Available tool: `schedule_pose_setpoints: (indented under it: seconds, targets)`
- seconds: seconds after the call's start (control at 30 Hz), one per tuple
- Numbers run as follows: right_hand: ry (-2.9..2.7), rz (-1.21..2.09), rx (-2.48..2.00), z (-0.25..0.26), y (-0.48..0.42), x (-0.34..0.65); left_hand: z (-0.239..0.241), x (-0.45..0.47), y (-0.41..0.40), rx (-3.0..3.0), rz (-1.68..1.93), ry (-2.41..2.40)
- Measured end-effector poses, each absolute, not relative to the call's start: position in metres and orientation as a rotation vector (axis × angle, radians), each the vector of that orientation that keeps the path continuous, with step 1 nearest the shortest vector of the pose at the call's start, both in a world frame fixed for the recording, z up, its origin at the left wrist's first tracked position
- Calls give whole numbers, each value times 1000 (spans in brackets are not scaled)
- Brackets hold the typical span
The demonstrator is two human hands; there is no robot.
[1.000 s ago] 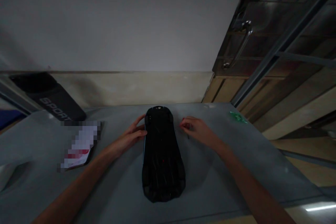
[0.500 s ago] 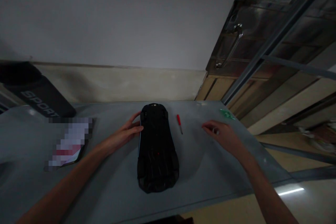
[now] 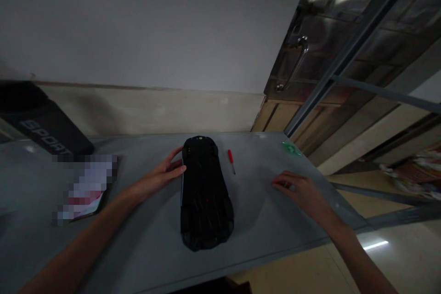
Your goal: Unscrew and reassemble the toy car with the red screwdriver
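Observation:
A toy car (image 3: 206,193) lies upside down on the grey table, its black underside facing up. My left hand (image 3: 169,169) grips its left side, with the thumb on the edge and the other fingers partly hidden behind it. Just right of the car is a small screwdriver (image 3: 231,161) with a red handle, touched by neither hand. My right hand (image 3: 292,186) hovers at the right of the table, thumb and fingertips pinched together. Whatever may be between those fingertips is too small to make out.
A phone (image 3: 86,193), partly pixelated, and a dark bottle (image 3: 51,124) marked SPORT are at the left. A crumpled green piece (image 3: 291,148) lies near the table's right edge. Behind the table (image 3: 144,257) rises a wall; a metal frame (image 3: 330,78) stands at right.
My right hand has moved to the right and nearer to me, fingers still pinched. My left hand and the toy car keep their places, while the whole view has shifted slightly.

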State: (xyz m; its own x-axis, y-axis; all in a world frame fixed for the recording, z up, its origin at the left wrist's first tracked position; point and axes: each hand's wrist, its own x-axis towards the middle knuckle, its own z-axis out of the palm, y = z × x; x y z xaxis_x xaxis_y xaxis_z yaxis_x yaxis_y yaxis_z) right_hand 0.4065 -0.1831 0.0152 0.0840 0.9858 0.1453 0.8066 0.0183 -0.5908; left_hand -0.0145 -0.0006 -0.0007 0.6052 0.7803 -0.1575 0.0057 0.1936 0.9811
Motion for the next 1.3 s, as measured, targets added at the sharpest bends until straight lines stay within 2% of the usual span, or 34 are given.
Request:
schedule_pose_setpoints:
  seconds: [0.47, 0.7, 0.83, 1.3]
  targets:
    - [-1713, 289, -1868, -6, -176, 410, 0, -13, -2, 1259, 650, 672]
    - [-1740, 690, -1614, 38, -134, 324, 7, -11, -6, 1261, 654, 701]
    - [-1759, 870, -1532, 41, -106, 282, 5, -12, -5, 1278, 648, 712]
    - [-1688, 1138, -1409, 37, -93, 276, 13, -8, -9, 1218, 673, 749]
